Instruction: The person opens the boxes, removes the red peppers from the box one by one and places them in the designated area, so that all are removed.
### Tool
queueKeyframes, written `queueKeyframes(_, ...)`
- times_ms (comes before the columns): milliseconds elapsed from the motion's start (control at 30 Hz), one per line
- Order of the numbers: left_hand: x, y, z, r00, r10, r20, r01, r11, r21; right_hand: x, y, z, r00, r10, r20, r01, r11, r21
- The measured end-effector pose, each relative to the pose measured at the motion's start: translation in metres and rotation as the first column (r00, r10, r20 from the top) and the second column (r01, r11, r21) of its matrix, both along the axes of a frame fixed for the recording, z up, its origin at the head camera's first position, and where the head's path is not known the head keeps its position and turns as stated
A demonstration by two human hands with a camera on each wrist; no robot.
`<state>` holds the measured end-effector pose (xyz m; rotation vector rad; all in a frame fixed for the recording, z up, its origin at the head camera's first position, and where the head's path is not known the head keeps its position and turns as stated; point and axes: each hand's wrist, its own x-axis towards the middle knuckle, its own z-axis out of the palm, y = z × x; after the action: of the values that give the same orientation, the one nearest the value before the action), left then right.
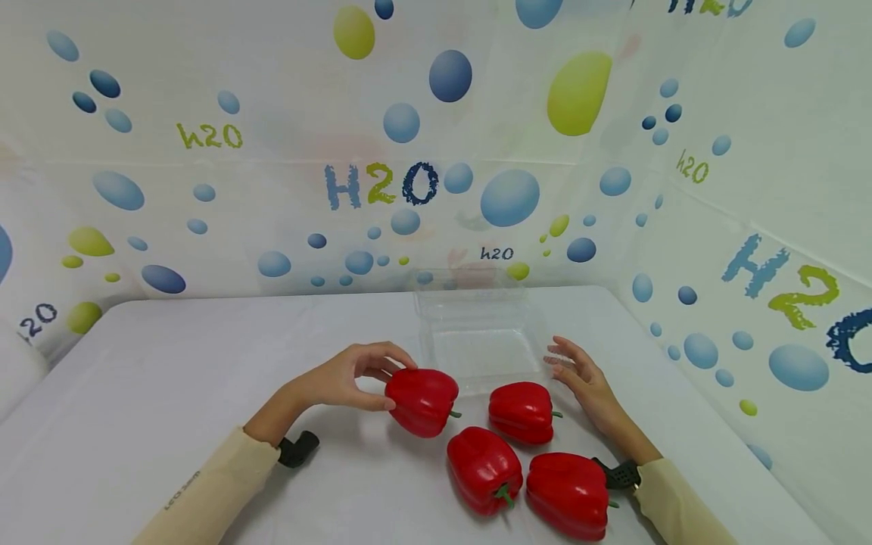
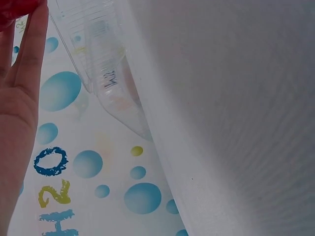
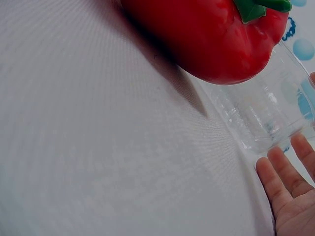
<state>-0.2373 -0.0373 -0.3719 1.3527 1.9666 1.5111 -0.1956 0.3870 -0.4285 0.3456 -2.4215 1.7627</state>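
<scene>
My left hand [image 1: 361, 375] grips a red bell pepper [image 1: 422, 401], thumb on its near side and fingers over its top. A corner of that pepper shows at the top left of the left wrist view. Beyond it stands a clear plastic container [image 1: 477, 352] with its lid raised at the back. Beside the container's right edge, my right hand [image 1: 582, 378] has its fingers spread and holds nothing. In the right wrist view its fingertips [image 3: 266, 167] are right at the container's edge.
Between my arms lie a bell pepper [image 1: 523, 412] near the container, another bell pepper [image 1: 484, 469] in front of it, and a third bell pepper [image 1: 568, 496] by my right wrist. A patterned curtain [image 1: 272, 189] rises behind the white table [image 1: 204, 341].
</scene>
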Motion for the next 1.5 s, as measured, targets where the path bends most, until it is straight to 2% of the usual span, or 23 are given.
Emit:
queueKeyframes(500, 0.004, 0.0, -0.001, 0.998, -0.045, 0.034, 0.047, 0.996, -0.072, 0.002, 0.001, 0.002, 1.0, 0.009, 0.0, -0.009, 1.0, -0.007)
queueKeyframes(1000, 0.008, 0.002, -0.004, 0.996, -0.068, 0.063, 0.073, 0.994, -0.082, 0.003, 0.004, 0.003, 1.0, 0.025, -0.005, -0.025, 1.0, -0.015)
queueKeyframes(1267, 0.012, 0.002, -0.003, 0.993, 0.005, 0.114, 0.02, 0.977, -0.21, 0.005, 0.006, 0.003, 0.999, 0.044, -0.023, -0.044, 0.999, -0.012)
queueKeyframes(1500, 0.013, 0.001, -0.003, 0.993, 0.017, 0.115, 0.009, 0.974, -0.224, 0.005, 0.005, 0.005, 1.0, 0.027, 0.008, -0.027, 1.0, -0.007)
